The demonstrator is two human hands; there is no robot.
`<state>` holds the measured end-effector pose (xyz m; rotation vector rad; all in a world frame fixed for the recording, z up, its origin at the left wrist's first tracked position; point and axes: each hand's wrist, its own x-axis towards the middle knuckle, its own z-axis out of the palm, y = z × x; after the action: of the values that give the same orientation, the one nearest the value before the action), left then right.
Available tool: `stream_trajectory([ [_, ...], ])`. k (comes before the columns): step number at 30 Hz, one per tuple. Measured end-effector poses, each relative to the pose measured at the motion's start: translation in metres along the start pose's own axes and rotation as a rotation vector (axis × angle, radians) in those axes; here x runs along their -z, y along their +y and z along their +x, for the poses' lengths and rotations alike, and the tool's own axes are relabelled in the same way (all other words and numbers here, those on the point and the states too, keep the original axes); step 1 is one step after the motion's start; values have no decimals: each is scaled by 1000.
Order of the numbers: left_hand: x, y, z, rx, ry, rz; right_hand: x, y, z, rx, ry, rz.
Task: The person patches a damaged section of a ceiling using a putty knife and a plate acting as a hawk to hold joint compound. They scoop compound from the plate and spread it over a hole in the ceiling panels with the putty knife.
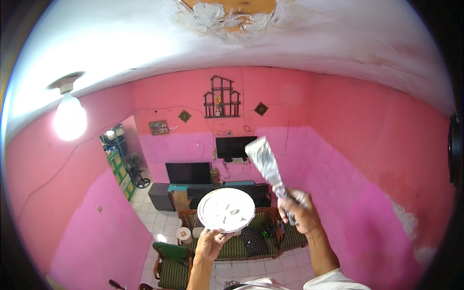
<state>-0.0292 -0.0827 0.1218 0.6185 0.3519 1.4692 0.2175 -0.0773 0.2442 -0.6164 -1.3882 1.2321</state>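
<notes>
My left hand grips the near edge of a round white lid, with white paste and a few darker marks on it. My right hand is closed on the handle of a putty knife, raised blade upward to the right of the lid. The blade and handle are smeared with whitish paste. Neither tool touches the ceiling. At the top of the view, the ceiling has a broken orange-brown patch ringed by rough white plaster.
A lit bulb hangs at the left. Far below are a striped sofa, armchair, white bucket, two flat screens and a guitar headstock. Pink walls surround them, with a doorway at left.
</notes>
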Motion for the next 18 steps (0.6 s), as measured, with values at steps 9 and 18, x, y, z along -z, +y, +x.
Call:
stream_trajectory([
  [9,14,-19,12,54,193,-19,59,65,-9,-260,36,-516],
  [18,2,-12,9,-5,209,58,65,53,16,-264,-233,-775],
])
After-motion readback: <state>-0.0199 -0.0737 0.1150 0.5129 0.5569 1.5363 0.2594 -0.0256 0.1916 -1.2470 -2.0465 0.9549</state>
